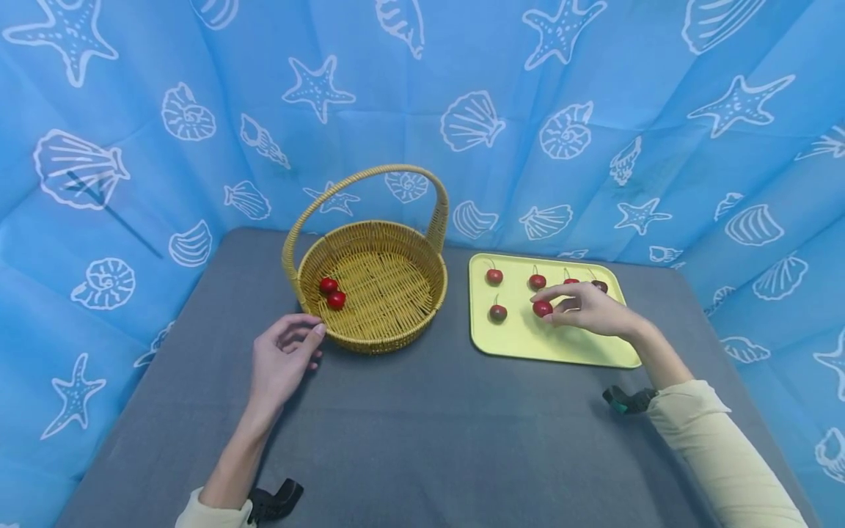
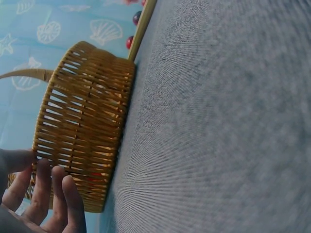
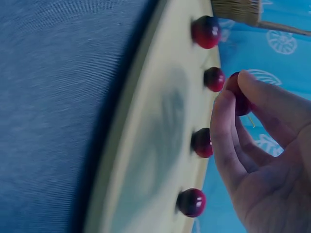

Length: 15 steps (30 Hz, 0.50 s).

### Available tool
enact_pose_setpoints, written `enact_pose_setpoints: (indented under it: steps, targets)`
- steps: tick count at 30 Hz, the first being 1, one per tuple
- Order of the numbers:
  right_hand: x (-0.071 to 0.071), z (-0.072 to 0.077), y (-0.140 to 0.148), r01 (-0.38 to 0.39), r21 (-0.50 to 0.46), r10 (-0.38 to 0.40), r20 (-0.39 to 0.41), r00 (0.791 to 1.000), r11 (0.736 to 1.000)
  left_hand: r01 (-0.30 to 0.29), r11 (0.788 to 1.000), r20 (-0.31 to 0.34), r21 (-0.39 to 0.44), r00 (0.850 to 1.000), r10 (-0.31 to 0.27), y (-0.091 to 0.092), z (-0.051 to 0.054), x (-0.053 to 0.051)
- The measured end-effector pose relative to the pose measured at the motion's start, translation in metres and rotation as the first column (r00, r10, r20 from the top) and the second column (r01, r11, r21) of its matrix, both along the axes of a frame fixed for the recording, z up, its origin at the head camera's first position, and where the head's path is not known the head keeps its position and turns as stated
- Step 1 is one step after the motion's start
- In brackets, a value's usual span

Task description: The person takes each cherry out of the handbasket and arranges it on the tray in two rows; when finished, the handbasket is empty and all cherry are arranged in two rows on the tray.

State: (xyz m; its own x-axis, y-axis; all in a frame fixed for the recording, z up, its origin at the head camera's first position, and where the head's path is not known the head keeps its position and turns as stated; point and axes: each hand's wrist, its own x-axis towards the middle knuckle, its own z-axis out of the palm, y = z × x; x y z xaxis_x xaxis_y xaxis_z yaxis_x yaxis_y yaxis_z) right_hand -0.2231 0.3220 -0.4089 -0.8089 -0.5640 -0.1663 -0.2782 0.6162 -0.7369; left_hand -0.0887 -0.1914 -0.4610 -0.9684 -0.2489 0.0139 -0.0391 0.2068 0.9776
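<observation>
My right hand (image 1: 590, 309) pinches a red cherry (image 1: 543, 308) between thumb and fingertips, just above the yellow tray (image 1: 528, 346). In the right wrist view this cherry (image 3: 238, 94) is lifted clear of the tray. Several other stemmed cherries lie on the tray, among them a front-left one (image 1: 498, 313) and a back-left one (image 1: 494, 276). My left hand (image 1: 284, 359) holds the near-left rim of a round wicker basket (image 1: 376, 343) by thumb and fingertips. Two red cherries (image 1: 336, 300) rest inside the basket at its left side.
The basket's tall arched handle (image 1: 370, 174) rises over it. A grey cloth (image 1: 422, 440) covers the table under basket and tray. Behind hangs a blue curtain (image 1: 396, 88) with shell and starfish prints, meeting the table's back and sides.
</observation>
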Motion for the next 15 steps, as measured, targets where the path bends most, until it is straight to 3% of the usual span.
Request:
enact_pose_setpoints:
  steps: [10, 15]
  targets:
    - [-0.006, -0.024, 0.000, -0.012, 0.041, 0.013, -0.025, 1.000, 0.999, 0.006, 1.000, 0.004, 0.001, 1.000, -0.006, 0.000, 0.000, 0.000]
    - [-0.005, -0.025, -0.001, -0.012, 0.061, 0.014, -0.042, 0.999, 0.998, 0.002, 1.000, 0.005, 0.002, 1.000, -0.002, 0.000, 0.001, 0.001]
